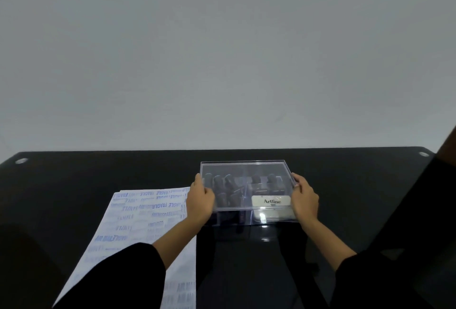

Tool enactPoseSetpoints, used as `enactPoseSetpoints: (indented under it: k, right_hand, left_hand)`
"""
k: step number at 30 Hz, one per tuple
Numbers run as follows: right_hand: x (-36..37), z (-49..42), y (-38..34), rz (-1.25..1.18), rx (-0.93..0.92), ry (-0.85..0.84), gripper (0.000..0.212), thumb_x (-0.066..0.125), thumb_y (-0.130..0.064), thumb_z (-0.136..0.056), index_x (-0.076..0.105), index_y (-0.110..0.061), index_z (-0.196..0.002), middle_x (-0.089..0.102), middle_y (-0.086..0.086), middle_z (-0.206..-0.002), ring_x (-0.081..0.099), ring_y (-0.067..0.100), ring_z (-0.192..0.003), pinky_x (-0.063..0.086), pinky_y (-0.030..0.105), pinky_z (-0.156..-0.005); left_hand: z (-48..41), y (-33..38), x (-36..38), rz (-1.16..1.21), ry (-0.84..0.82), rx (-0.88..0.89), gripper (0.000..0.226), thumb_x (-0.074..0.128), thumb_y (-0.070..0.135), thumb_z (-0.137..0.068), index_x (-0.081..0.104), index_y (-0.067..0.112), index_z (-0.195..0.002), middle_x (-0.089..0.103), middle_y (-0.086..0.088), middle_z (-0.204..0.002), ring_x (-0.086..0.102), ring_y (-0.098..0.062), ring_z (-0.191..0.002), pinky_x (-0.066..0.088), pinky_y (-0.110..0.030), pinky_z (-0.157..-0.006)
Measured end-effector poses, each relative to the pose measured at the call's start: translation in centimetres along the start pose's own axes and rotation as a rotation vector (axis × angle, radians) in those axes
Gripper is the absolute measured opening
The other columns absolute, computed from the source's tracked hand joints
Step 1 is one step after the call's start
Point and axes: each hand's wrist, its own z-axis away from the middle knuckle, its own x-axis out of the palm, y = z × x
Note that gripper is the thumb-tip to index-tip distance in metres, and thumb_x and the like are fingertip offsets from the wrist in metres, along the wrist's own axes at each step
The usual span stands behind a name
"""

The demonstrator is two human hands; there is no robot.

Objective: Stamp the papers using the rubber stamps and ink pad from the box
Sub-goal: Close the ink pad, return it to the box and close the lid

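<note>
A clear plastic box (246,168) stands on the black glass table, its transparent lid tilted slightly over the base. My left hand (201,196) grips the lid's left edge and my right hand (304,198) grips its right edge. Through the lid I see several dark rubber stamps (225,185) standing in rows and a white ink pad (271,201) labelled Artline at the front right. A stack of papers (138,219) covered in blue stamp marks lies to the left of the box, partly under my left forearm.
The black glass table (98,173) ends at a plain grey wall behind. Round metal fittings (21,160) sit at its far corners. A dark shape (444,160) rises at the right edge.
</note>
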Motion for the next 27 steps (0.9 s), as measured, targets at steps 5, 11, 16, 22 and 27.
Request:
enactPoseSetpoints:
  k: [5, 11, 16, 22, 27]
  right_hand:
    - [2.0, -4.2, -0.7, 0.03, -0.013, 0.023, 0.038, 0.033, -0.007, -0.098, 0.052, -0.015, -0.13, 0.061, 0.015, -0.119, 0.053, 0.022, -0.09, 0.042, 0.029, -0.072]
    - [4.1, -8.5, -1.1, 0.093, -0.036, 0.004, 0.039, 0.032, -0.008, -0.098, 0.05, -0.015, -0.131, 0.06, 0.016, -0.121, 0.057, 0.032, -0.105, 0.039, 0.027, -0.072]
    - [5.1, -10.3, -1.3, 0.104, -0.047, -0.002, 0.039, 0.03, -0.008, -0.099, 0.049, -0.014, -0.133, 0.06, 0.016, -0.122, 0.056, 0.031, -0.105, 0.038, 0.027, -0.074]
    - [6.0, -11.8, -1.6, 0.119, -0.05, 0.003, 0.04, 0.031, -0.007, -0.098, 0.049, -0.012, -0.133, 0.057, 0.018, -0.126, 0.054, 0.035, -0.111, 0.042, 0.032, -0.083]
    - [6.5, -12.8, -1.7, 0.111, -0.055, 0.006, 0.041, 0.03, -0.006, -0.098, 0.049, -0.013, -0.134, 0.055, 0.019, -0.129, 0.052, 0.036, -0.115, 0.043, 0.036, -0.093]
  left_hand:
    - [-4.4, 1.0, 0.6, 0.074, 0.017, 0.029, 0.033, 0.037, 0.003, -0.094, 0.049, 0.01, -0.124, 0.059, -0.014, -0.116, 0.056, -0.025, -0.095, 0.045, -0.033, -0.081]
    - [-8.5, 1.7, 1.2, 0.094, 0.011, 0.055, 0.035, 0.036, 0.0, -0.092, 0.05, 0.008, -0.123, 0.059, -0.016, -0.115, 0.053, -0.025, -0.092, 0.045, -0.032, -0.08]
    - [-10.6, 1.8, 1.8, 0.113, 0.005, 0.053, 0.041, 0.035, 0.0, -0.094, 0.046, 0.01, -0.132, 0.057, -0.014, -0.122, 0.051, -0.02, -0.092, 0.041, -0.029, -0.077]
    - [-12.5, 1.6, 2.2, 0.145, 0.006, 0.035, 0.043, 0.035, -0.001, -0.09, 0.05, 0.008, -0.13, 0.058, -0.016, -0.12, 0.056, -0.032, -0.104, 0.045, -0.032, -0.082]
    - [-13.6, 1.7, 2.4, 0.171, 0.008, 0.042, 0.044, 0.032, -0.004, -0.09, 0.049, 0.007, -0.129, 0.057, -0.018, -0.121, 0.056, -0.032, -0.106, 0.046, -0.034, -0.085]
